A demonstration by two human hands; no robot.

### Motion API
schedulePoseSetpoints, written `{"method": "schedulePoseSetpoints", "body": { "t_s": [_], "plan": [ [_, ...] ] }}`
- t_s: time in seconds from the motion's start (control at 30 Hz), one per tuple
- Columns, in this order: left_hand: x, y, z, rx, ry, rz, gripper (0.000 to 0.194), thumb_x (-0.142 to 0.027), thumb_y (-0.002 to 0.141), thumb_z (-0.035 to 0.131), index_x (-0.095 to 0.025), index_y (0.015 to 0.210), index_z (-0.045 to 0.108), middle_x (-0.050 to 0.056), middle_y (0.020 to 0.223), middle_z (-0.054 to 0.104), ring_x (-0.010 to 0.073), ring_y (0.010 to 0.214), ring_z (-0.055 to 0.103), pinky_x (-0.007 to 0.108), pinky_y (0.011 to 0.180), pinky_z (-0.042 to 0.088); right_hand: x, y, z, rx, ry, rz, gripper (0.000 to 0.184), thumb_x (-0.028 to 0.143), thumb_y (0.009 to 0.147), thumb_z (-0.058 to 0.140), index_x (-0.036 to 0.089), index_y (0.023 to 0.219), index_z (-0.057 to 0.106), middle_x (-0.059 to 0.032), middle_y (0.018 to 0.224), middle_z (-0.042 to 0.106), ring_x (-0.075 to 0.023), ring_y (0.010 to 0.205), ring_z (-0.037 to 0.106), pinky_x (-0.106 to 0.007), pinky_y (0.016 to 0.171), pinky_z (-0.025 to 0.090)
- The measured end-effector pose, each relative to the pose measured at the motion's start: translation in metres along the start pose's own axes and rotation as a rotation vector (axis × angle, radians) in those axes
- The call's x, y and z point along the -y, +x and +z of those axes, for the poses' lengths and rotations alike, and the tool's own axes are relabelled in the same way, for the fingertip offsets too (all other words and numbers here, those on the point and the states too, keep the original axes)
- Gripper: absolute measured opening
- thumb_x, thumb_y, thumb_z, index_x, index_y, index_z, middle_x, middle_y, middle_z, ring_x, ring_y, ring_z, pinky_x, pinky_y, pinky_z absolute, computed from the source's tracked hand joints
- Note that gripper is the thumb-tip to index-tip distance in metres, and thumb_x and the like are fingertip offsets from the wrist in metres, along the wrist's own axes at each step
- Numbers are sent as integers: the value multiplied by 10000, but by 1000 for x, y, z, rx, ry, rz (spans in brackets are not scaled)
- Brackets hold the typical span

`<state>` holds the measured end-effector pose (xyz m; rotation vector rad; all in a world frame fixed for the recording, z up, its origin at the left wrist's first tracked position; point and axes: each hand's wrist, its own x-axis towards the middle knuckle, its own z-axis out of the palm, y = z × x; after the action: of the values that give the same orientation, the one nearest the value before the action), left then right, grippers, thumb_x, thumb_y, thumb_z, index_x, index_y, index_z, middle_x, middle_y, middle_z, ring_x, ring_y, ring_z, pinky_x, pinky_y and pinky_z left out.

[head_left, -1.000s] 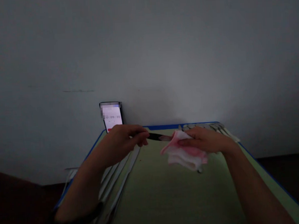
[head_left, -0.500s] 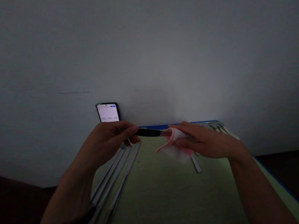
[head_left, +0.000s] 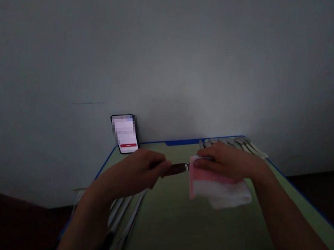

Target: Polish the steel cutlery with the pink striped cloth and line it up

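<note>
My left hand [head_left: 143,171] is closed around the dark handle of a knife [head_left: 177,169], held level above the table. The blade end disappears into a folded pink and white cloth [head_left: 217,185]. My right hand [head_left: 230,161] is closed on the top of that cloth, pinching it around the blade. Both hands hover over the green table [head_left: 174,221] with the blue edge.
A lit phone [head_left: 125,133] leans against the grey wall at the table's back left. Several pieces of cutlery [head_left: 127,216] lie in a row under my left forearm. More cutlery [head_left: 240,143] lies at the back right corner.
Both hands have dropped lower and nearer to me. The cloth now hangs unfolded below my right hand, and the piece of cutlery seen under it half a second ago is hidden.
</note>
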<state>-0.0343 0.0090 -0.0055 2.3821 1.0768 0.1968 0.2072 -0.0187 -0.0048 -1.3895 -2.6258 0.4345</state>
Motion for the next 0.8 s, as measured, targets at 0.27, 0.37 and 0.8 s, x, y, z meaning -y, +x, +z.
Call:
{"method": "schedulePoseSetpoints", "body": {
  "t_s": [0.27, 0.37, 0.8],
  "plan": [
    [9, 14, 9, -33, -90, 122, 390, -423, 892, 369, -153, 696, 570, -23, 598, 522, 91, 547, 468, 185, 499, 323, -7, 7, 5, 39, 123, 18, 360, 490, 849, 443, 172, 803, 606, -13, 720, 612, -115, 624, 508, -226, 534, 296],
    [29, 11, 4, -60, -132, 53, 403, -449, 878, 387, -151, 650, 536, -38, 549, 438, 83, 498, 408, 184, 467, 296, -20, 0, -1, 54, 142, 92, 403, 557, 791, 490, 173, 772, 613, -7, 698, 604, -124, 611, 507, -229, 519, 304],
    [-9, 27, 31, -138, 154, 107, 419, -456, 897, 359, -168, 712, 600, -9, 590, 562, 100, 523, 467, 217, 497, 276, -16, 11, 10, 76, 168, -15, 383, 437, 879, 396, 165, 819, 660, -29, 685, 629, -111, 556, 499, -223, 502, 321]
  ]
}}
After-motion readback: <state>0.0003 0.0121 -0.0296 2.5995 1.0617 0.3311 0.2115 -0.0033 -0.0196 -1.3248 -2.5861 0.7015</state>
